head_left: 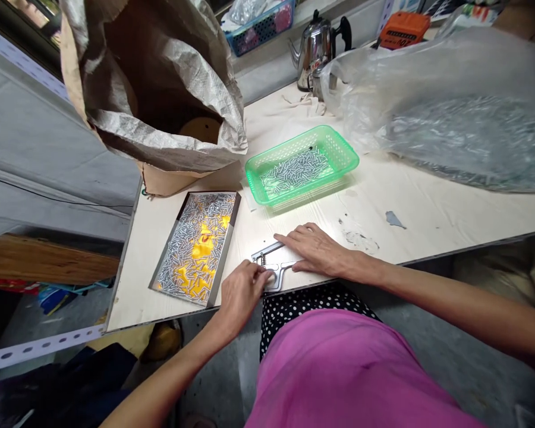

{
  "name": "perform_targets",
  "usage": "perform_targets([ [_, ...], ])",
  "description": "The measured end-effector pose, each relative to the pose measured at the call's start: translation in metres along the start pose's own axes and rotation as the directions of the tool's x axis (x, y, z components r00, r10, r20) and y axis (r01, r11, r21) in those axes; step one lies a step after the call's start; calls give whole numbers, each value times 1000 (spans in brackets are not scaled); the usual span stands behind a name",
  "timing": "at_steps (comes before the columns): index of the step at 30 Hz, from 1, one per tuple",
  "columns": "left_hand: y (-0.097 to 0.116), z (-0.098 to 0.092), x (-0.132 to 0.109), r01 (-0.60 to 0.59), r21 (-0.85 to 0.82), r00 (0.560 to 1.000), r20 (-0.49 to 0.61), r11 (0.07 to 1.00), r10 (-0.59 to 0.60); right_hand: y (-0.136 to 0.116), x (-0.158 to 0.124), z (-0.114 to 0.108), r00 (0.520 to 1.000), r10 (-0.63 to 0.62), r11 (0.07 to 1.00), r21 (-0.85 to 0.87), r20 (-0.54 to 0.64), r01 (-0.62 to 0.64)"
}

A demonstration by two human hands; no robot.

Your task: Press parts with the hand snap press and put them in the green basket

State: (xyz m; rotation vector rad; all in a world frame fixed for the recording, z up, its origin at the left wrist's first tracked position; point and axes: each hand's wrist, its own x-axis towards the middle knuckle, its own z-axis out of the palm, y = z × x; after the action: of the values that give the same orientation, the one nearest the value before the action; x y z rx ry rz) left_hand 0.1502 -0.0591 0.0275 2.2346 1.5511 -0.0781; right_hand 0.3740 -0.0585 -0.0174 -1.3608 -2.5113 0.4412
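Observation:
On the table's front edge lies a flat silver metal fitting with two arms and a small coil spring between them. The thumb and fingers of my left hand pinch together at its left end, near the spring; anything tiny between the fingertips is hidden. My right hand holds the other side, index finger along the upper arm and thumb against the lower one. Left of my hands, a shallow tray with a yellow bottom holds many small silvery metal pieces. More such pieces lie in a green plastic basket beyond my hands.
A large open paper-and-woven sack stands at the back left of the table. A clear plastic bag of shiny pieces fills the right back. Behind are a metal kettle, a blue basket and an orange box.

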Motion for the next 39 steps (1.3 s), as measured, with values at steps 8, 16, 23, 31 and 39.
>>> perform_targets([
  [8, 27, 16, 47, -432, 313, 901, 111, 846, 419, 10, -13, 1, 997, 68, 997, 49, -20, -67],
  [16, 28, 13, 71, -535, 231, 845, 162, 812, 510, 10, -20, -17, 990, 138, 988, 62, 40, -140],
  [23, 28, 18, 78, -509, 96, 859, 122, 855, 498, 16, -14, -7, 989, 138, 989, 40, 58, -140],
  [31, 31, 23, 73, -442, 182, 896, 50, 879, 441, 21, -7, -7, 991, 129, 990, -66, 26, -127],
  [39, 29, 65, 22, -519, 87, 832, -174, 850, 526, 41, -10, -9, 994, 91, 994, -53, -64, -94],
])
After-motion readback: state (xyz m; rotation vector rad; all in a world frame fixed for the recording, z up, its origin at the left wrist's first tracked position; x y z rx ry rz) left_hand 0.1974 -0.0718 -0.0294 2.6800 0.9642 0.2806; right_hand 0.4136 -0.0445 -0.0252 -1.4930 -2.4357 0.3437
